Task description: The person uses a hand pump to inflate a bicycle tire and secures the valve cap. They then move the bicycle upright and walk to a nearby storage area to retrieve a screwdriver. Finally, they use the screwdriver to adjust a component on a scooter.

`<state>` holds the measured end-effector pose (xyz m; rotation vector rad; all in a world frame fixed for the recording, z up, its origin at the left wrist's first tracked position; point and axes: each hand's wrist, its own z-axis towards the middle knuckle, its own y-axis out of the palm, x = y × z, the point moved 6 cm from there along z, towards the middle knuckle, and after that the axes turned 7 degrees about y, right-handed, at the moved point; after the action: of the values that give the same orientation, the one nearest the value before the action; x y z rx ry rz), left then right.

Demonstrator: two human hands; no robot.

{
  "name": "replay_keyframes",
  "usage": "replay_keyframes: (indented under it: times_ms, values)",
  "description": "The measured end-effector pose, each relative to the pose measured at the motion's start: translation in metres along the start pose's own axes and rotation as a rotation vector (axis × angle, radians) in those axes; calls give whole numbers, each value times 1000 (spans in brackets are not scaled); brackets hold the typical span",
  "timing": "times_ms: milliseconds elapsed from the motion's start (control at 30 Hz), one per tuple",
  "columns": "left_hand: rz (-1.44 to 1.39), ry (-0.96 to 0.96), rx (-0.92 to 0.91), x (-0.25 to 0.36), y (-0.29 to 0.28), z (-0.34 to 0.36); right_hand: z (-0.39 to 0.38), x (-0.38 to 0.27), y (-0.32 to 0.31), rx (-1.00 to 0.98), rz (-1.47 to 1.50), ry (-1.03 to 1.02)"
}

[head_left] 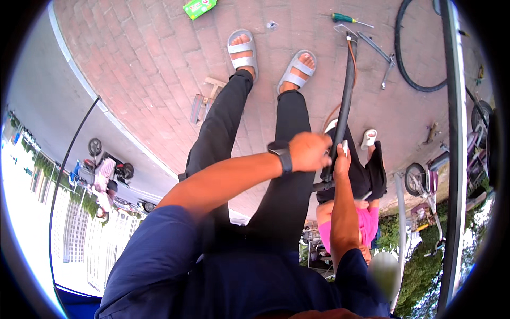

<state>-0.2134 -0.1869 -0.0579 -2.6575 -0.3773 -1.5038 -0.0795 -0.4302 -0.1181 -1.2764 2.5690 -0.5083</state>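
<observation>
A long black cylinder (346,90) with a thin orange-brown hose (353,58) rises from the paving toward my hands; it looks like a floor pump. My left hand (309,152), with a dark watch on its wrist, is closed beside the cylinder's near end. Whatever its curled fingers hold is hidden. Just right of the cylinder, my right hand (342,162) is closed around a small white object (345,147), too small to name. The cylinder passes between the two hands, and a dark crosspiece (322,186) shows below them.
A green-handled screwdriver (344,18), a spanner (388,72) and a black rubber loop (399,58) lie on the brick paving. Left are a small wooden stool (197,109) and green packet (200,7). A person in pink (366,223) sits close right, near a dark post (456,159).
</observation>
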Motion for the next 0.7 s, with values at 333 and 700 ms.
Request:
replay_keyframes:
  times_ms: [333, 700]
  values:
    - [-70, -183, 528, -58, -121, -12, 141, 108, 60, 105, -508, -223]
    - [-50, -156, 303, -71, -113, 6, 259, 52, 115, -4, -1072, -198]
